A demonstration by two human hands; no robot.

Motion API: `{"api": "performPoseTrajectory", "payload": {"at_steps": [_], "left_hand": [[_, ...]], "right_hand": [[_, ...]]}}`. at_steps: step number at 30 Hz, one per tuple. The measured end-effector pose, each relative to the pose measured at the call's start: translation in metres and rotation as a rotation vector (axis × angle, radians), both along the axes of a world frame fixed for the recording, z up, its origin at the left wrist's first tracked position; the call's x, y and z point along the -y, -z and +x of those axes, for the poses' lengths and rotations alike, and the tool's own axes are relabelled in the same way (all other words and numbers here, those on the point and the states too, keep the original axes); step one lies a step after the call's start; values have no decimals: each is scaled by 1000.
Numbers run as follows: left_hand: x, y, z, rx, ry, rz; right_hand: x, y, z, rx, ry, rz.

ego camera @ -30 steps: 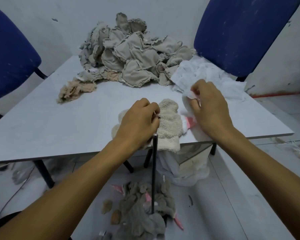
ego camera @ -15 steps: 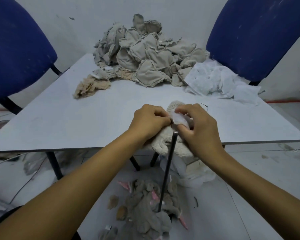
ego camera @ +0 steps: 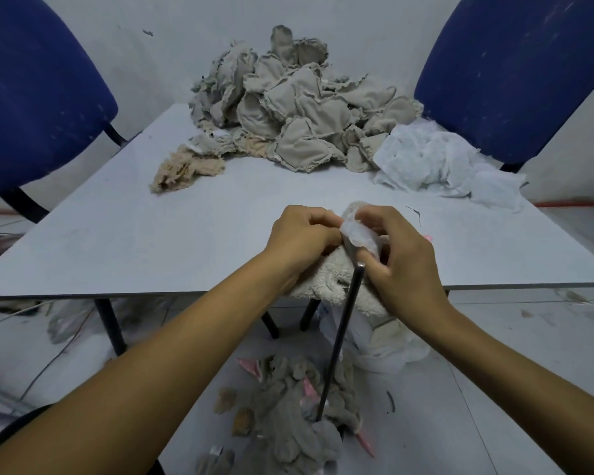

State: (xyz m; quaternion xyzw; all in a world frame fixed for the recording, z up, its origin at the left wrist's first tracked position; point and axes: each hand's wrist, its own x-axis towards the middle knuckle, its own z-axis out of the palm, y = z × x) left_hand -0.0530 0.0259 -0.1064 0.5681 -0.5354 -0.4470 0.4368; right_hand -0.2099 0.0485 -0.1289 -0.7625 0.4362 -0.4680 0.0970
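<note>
A cream fleecy cloth piece (ego camera: 336, 286) lies over the near edge of the grey table (ego camera: 151, 241). My left hand (ego camera: 302, 234) grips its upper part with curled fingers. My right hand (ego camera: 398, 262) pinches a small white piece of thin fabric (ego camera: 359, 234) against the fleecy piece, right beside my left fingers. A thin dark metal rod (ego camera: 340, 341) stands up from the floor, its top end just under my right fingers.
A big heap of grey-beige sewn cloth pieces (ego camera: 288, 111) sits at the table's far side, with a tan scrap (ego camera: 182, 169) to its left and a white fabric pile (ego camera: 436, 162) to its right. Blue chairs (ego camera: 38, 94) flank the table. Grey and pink pieces (ego camera: 295, 406) lie on the floor.
My right hand came from the white pile to the fleecy piece, carrying a small white fabric piece. Both hands now work close together on it.
</note>
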Motion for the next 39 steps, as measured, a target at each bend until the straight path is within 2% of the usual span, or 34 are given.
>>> {"api": "performPoseTrajectory", "payload": {"at_steps": [4,10,15,20,23,26,28,34,39], "left_hand": [[-1,0,0,-140,-15,-2],[-5,0,-2,-229,-41,-50],[-5,3,0,-235,-21,-100],[-6,4,-1,-234,-71,-116],[-6,7,-3,-207,-132,-143],[-5,11,-4,-152,-172,-192],[-5,12,-4,-130,-177,-217],[-5,12,-5,-115,-187,-237],[-7,12,-5,-115,-177,-254]], "right_hand": [[0,4,-2,-143,51,-20],[0,4,2,-155,30,-19],[4,0,2,10,76,105],[4,-2,7,8,132,60],[4,0,8,-54,147,19],[2,1,8,-250,171,-76],[1,2,6,-306,158,-115],[1,6,1,-192,126,-92],[1,6,5,-301,198,-37]]}}
